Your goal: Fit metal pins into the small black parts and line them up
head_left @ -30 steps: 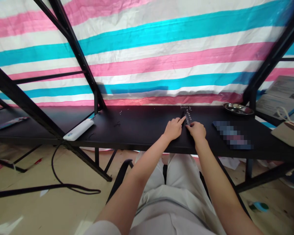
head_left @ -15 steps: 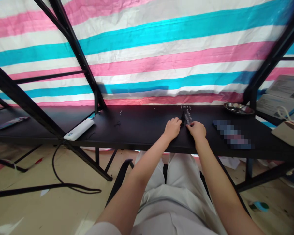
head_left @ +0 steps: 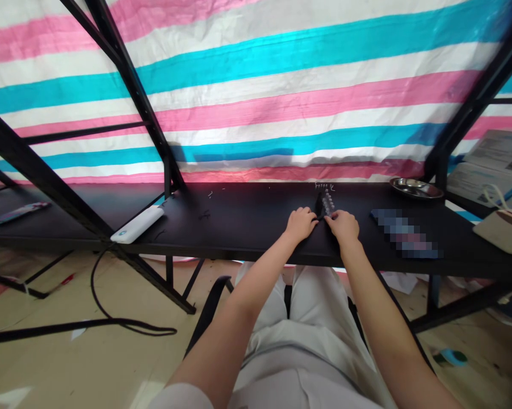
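Both my hands rest on the black table (head_left: pixel 247 221) close together. My left hand (head_left: pixel 299 224) is curled, its fingertips pinching the near end of a dark strip (head_left: pixel 319 204) lined with small pale beads (head_left: pixel 327 202). My right hand (head_left: pixel 344 226) is curled too, fingertips touching the same strip from the right. A few more small beads (head_left: pixel 323 186) lie at the table's far edge behind it.
A white power bank (head_left: pixel 137 224) with a black cable lies at the left. A metal dish (head_left: pixel 415 188) and a blurred flat object (head_left: pixel 403 234) are at the right. Black frame struts cross in front of a striped tarp. A tan pouch (head_left: pixel 503 232) sits far right.
My left index finger, stretched out along the strip a second ago, has curled back into a pinch. The right hand has barely moved.
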The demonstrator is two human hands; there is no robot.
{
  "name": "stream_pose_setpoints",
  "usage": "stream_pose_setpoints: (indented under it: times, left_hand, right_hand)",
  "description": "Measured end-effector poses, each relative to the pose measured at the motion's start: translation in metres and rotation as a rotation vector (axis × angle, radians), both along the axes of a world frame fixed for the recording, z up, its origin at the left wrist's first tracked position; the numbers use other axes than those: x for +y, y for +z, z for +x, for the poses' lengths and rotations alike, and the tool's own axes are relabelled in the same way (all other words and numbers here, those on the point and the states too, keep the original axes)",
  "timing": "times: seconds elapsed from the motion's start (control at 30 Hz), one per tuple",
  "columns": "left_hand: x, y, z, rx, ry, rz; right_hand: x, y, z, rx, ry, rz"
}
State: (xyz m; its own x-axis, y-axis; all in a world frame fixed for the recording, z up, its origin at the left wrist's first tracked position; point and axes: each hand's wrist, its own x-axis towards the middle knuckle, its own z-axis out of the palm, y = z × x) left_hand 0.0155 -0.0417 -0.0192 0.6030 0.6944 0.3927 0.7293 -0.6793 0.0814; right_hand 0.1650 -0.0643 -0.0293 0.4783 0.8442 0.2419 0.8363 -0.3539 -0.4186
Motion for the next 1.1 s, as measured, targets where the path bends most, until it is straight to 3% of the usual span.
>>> stream_pose_setpoints:
  times: [0.27, 0.53, 1.1]
  left_hand:
    - [0.0, -0.001, -0.002, -0.16, 0.026, 0.015]
    - [0.009, -0.002, -0.014, -0.596, 0.109, -0.062]
    - [0.01, -0.004, -0.017, -0.842, -0.043, -0.066]
  right_hand:
    - [-0.001, 0.002, -0.002, -0.017, 0.043, -0.023]
    - [-0.002, 0.004, -0.022, -0.118, 0.364, 0.028]
    - [-0.005, 0.008, -0.03, -0.212, 0.423, -0.03]
